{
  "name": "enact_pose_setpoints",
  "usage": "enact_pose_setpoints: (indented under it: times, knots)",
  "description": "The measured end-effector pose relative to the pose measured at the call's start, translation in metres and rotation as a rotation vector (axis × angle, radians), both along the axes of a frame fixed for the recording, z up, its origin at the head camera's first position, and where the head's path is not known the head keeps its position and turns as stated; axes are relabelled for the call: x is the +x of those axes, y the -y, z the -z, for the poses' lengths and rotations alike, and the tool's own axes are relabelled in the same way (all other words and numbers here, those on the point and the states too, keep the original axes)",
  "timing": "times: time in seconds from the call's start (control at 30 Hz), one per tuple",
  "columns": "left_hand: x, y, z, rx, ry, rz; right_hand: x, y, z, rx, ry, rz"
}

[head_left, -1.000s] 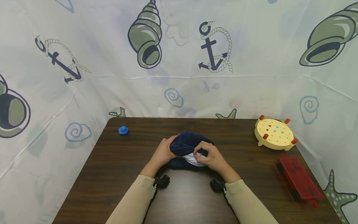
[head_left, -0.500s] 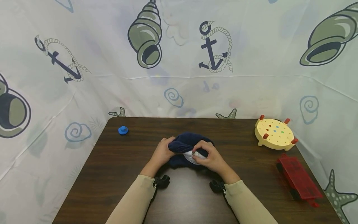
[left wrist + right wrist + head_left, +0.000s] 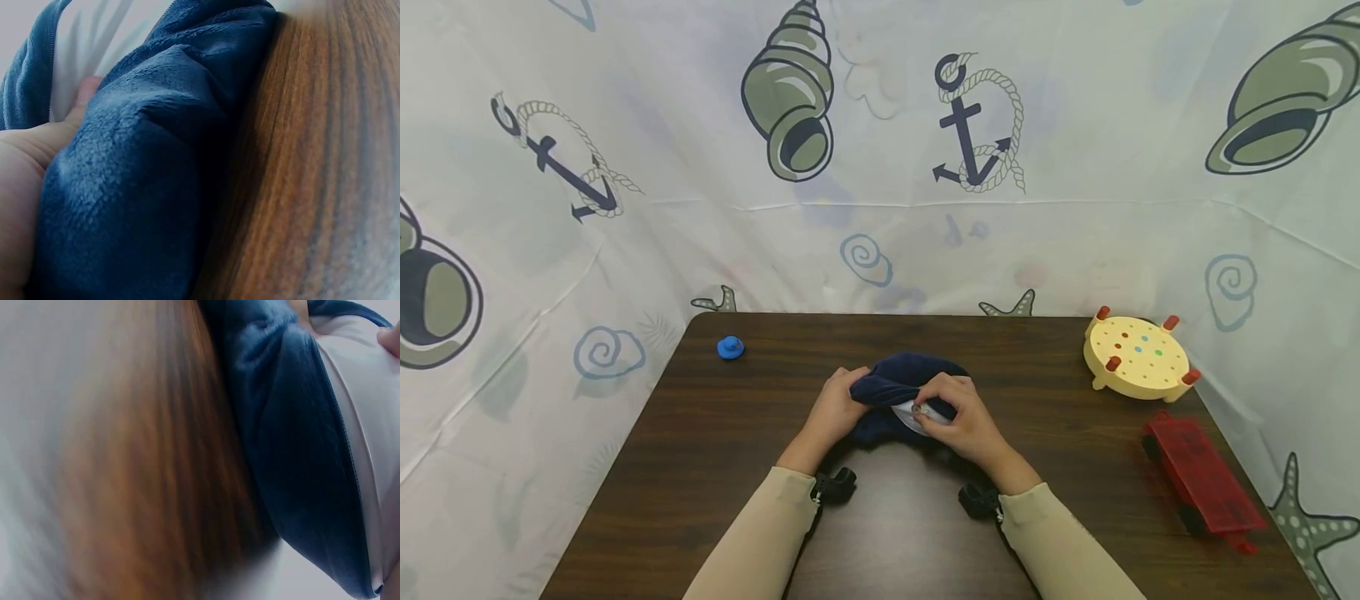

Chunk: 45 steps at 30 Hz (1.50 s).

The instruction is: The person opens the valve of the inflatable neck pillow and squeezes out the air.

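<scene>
In the head view, a dark-blue plush item (image 3: pixel 917 365) sits between the hands: the left hand (image 3: pixel 833 408) grips its near side, while the right hand (image 3: pixel 962 417), thumb and forefinger nearly closed, pinches a small greyish piece (image 3: pixel 917 409) at the white lining (image 3: pixel 904 416). By left wrist, the thumb (image 3: pixel 86 92) reaches inside. By right wrist, a fingertip (image 3: pixel 391 341) meets that lining.

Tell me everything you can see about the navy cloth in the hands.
The cloth is navy, plush-looking and bunched in folds, with an opening that shows smooth-looking white lining. It is over the table, midway across; whether it rests there is unclear. The left hand grips one side, thumb on the lining; the right hand pinches a small thing at the opening, too small to identify.
</scene>
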<state>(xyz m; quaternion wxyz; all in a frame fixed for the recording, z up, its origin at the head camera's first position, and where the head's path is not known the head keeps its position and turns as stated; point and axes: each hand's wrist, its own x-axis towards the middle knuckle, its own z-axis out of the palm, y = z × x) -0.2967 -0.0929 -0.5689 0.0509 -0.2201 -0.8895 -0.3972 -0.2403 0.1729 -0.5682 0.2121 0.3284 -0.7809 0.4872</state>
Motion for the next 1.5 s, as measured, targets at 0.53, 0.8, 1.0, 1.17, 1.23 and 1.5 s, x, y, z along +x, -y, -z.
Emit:
enact_pose_setpoints:
  times: [0.53, 0.8, 1.0, 1.17, 1.23, 1.5]
  knots:
    - [-0.003, 0.004, 0.0, 0.022, 0.055, 0.009, 0.004, 0.004, -0.001, 0.015, -0.006, 0.006]
    - [-0.007, 0.007, 0.009, 0.057, 0.031, 0.033, 0.003, 0.005, 0.001, 0.003, -0.04, -0.006]
    - [-0.006, 0.006, 0.007, 0.06, 0.026, 0.027, 0.002, 0.005, 0.003, -0.031, -0.074, -0.032]
    - [-0.004, 0.005, 0.002, 0.034, 0.057, 0.001, 0.001, 0.005, 0.004, -0.033, -0.087, -0.023]
    - [-0.004, 0.005, 0.001, 0.03, 0.066, 0.002, 0.001, 0.005, 0.005, -0.03, -0.089, -0.02]
    - [-0.003, 0.005, 0.0, 0.017, 0.062, 0.004, 0.001, 0.006, 0.005, 0.0, -0.101, -0.011]
